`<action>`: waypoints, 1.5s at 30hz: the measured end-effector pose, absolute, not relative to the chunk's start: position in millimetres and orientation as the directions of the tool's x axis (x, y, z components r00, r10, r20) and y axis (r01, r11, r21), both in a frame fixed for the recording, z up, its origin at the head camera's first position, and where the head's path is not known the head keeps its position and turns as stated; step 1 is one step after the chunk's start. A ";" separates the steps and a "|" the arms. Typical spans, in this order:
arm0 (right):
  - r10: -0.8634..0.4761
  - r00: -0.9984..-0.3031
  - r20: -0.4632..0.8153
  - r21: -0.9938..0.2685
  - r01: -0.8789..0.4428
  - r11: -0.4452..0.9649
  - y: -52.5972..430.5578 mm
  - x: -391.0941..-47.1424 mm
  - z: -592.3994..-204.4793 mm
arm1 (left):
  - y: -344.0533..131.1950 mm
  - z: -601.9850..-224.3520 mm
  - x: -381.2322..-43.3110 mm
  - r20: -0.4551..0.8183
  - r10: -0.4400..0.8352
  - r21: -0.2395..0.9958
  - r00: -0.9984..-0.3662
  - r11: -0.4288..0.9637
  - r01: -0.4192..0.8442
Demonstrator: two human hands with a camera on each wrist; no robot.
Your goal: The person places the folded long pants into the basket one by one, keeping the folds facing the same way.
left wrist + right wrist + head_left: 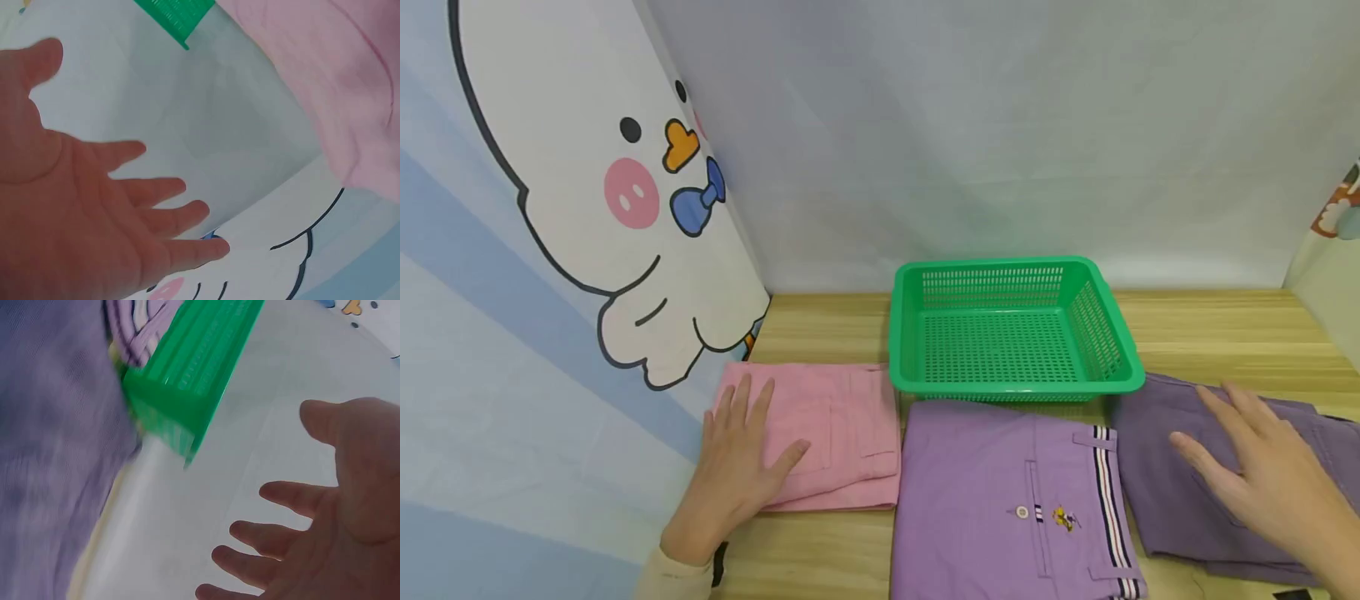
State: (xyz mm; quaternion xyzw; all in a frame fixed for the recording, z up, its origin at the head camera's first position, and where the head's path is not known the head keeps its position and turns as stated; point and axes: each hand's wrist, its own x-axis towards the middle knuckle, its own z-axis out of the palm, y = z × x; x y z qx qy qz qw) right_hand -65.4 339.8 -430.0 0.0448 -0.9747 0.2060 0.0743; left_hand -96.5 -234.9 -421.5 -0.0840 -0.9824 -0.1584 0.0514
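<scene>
Two bare hands come nearest to the camera: the left hand [741, 462], with a cream sleeve [676, 577] behind its wrist at the near left, and the right hand [1262, 462], entering from the near right. Each keeps fingers and thumb spread apart, with nothing in the grip. Folded pink pants [859, 425] lie below the left hand's fingers and extend to the right past its thumb; the left wrist view shows a gap between hand and cloth. A folded dark purple garment [1157, 492] lies below the right hand, reaching out to both sides of it, and the right wrist view likewise shows cloth and fingers apart.

Between these two, away from either hand, lie folded lilac pants [966, 492], their waistband to the right with a dark-and-white striped band, a buttoned pocket and a small embroidered figure. Just beyond their far edge stands a green plastic basket [1015, 388] with slotted walls, its near left corner close to the pink pants and its near right corner close to the dark purple garment. Everything rests on a light wooden table [820, 546]. A pale backdrop [1000, 125] rises at the far side, and a blue-and-white sheet [512, 417] with a cartoon figure hangs at the left.
</scene>
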 end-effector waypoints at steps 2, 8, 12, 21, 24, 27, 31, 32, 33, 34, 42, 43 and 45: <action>-0.059 -0.985 0.160 -0.441 -0.124 0.889 328.8 -66.3 -429.5 | -236.7 -424.8 -95.5 0.148 0.123 0.353 -0.981 0.920 0.168; -0.068 -0.969 0.238 -0.592 -0.200 0.780 285.9 -65.4 -429.1 | -241.1 -436.0 -87.8 0.161 -0.023 0.545 -0.987 0.836 0.069; -0.070 -0.956 0.286 -0.629 -0.243 0.738 253.5 -68.3 -430.4 | -243.8 -442.6 -83.6 0.103 -0.137 0.658 -0.985 0.752 -0.036; -0.172 -0.966 0.192 -0.863 -0.250 0.439 165.4 -85.3 -439.6 | -260.6 -463.3 -80.0 -0.004 -0.253 0.743 -0.967 0.647 -0.172; -0.222 -0.973 0.067 -0.924 -0.145 0.353 140.3 -91.6 -447.6 | -268.0 -472.0 -81.2 -0.004 -0.282 0.735 -0.960 0.650 -0.194; -0.259 -0.965 -0.044 -0.945 -0.044 0.325 117.7 -97.0 -459.9 | -274.6 -479.0 -81.6 -0.036 -0.290 0.708 -0.956 0.668 -0.230; -0.329 -0.932 -0.150 -0.951 0.046 0.305 90.0 -104.1 -477.1 | -280.8 -485.9 -81.1 -0.120 -0.291 0.670 -0.949 0.682 -0.294; -0.351 -0.921 -0.169 -0.954 0.064 0.293 83.8 -106.3 -480.3 | -282.2 -487.5 -81.2 -0.141 -0.294 0.662 -0.946 0.682 -0.310; -0.378 -0.908 -0.183 -0.957 0.076 0.279 77.9 -108.7 -483.0 | -283.5 -489.1 -81.4 -0.159 -0.296 0.657 -0.942 0.681 -0.325; -0.400 -0.895 -0.196 -0.959 0.089 0.269 72.9 -110.8 -485.0 | -284.8 -490.7 -81.6 -0.173 -0.300 0.651 -0.938 0.680 -0.338; -0.481 -0.827 -0.290 -0.948 0.178 0.265 42.6 -120.4 -488.6 | -298.7 -501.1 -86.9 -0.259 -0.328 0.590 -0.908 0.691 -0.418; -0.462 -0.838 -0.291 -0.948 0.186 0.259 39.4 -121.0 -488.5 | -301.0 -502.1 -88.0 -0.267 -0.331 0.581 -0.905 0.694 -0.425; -0.426 -0.857 -0.291 -0.949 0.202 0.242 33.4 -122.1 -487.9 | -305.6 -503.8 -89.6 -0.284 -0.335 0.566 -0.898 0.697 -0.439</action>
